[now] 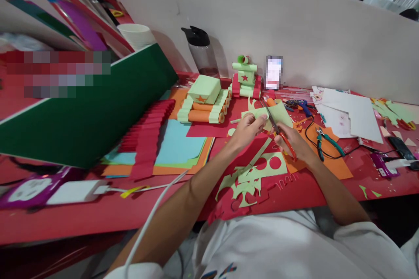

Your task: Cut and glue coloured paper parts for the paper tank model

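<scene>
My left hand [248, 130] is closed in a pinch on a piece of light green paper [282, 114] above the table. Scissors [289, 146] with red handles are in my right hand [297, 140], their blades pointing away from me across the paper by my left fingertips. How far apart the blades are is too small to tell. Below my hands lie light green paper scraps [246, 176] with round holes and curved edges. Behind them stand a light green paper tank model [205, 89] on orange rolls and a second paper model [246, 77] with a red star.
Pliers [330, 143], a blue glue gun [304, 107] and white sheets [352, 111] lie to the right. A bottle [203, 54] and a phone [274, 72] stand against the wall. A green board [98, 104], coloured paper [180, 141] and a white cable [153, 211] are leftward.
</scene>
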`<state>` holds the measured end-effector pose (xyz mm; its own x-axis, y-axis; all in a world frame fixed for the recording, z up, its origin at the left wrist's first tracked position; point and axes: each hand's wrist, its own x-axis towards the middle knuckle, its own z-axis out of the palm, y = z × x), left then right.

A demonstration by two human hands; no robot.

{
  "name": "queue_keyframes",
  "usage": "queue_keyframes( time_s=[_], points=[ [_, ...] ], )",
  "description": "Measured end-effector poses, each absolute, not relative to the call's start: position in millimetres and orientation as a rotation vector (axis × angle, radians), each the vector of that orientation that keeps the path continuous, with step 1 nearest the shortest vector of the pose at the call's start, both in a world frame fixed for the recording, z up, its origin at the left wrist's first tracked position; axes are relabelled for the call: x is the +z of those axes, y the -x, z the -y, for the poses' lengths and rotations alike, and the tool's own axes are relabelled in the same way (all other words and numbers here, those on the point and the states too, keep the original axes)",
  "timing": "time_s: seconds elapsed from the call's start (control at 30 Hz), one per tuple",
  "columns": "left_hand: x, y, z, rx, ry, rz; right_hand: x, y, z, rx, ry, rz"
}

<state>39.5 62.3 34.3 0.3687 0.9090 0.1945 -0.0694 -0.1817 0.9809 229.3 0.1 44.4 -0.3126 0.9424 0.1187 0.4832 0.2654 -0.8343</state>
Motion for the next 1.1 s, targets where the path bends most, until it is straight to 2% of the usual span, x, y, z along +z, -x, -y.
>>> queue_keyframes(
  time_s=[0.6,0.8,1.1],
  points=[
    [32.0,-34.8,-68.7,1.030,-1.471,-0.732,46.0,-230.8,1.2,0.996,1.245,1.837],
    [33.3,-39.5,-62.8,1.129,-1.427,-0.691,35.0,-224.3,1.7,1.110,1.212,1.725],
    [26.2,-49.5,-61.7,1.315,-1.313,-0.645,28.2,-217.4,4.6,1.082,1.182,1.696]
  ],
)
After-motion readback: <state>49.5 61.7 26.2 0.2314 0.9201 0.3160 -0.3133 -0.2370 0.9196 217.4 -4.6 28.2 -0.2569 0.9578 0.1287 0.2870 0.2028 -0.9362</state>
